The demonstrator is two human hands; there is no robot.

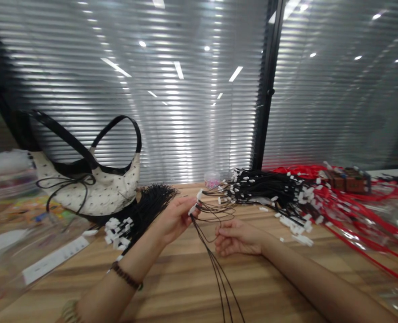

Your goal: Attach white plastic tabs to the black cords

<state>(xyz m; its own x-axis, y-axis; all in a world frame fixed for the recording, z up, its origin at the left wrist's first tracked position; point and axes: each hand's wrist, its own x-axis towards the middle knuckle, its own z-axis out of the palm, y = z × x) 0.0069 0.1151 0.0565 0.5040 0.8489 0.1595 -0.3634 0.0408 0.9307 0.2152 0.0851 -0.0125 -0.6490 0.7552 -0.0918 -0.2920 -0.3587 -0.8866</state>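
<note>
In the middle of the head view, my left hand [176, 220] pinches white tags [195, 207] on several thin black cords [215, 264]. The cords hang down from the tags toward the table's near edge, and other strands loop out to the right. My right hand [238, 237] is closed, its fingers curled beside those loops; a thin strand runs to its fingertips. Beyond it lies a big pile of black cords with white tags [269, 185]. Left of my left wrist rests another bundle of black cords [152, 204], its white tags [118, 232] clustered at the near end.
A white spotted handbag [94, 193] with black handles stands at the back left. Plastic bags [44, 242] and a white paper strip [56, 259] lie before it. Red cords [350, 220] and a brown box [347, 180] are at the right. A small tub [212, 180] stands near the blinds.
</note>
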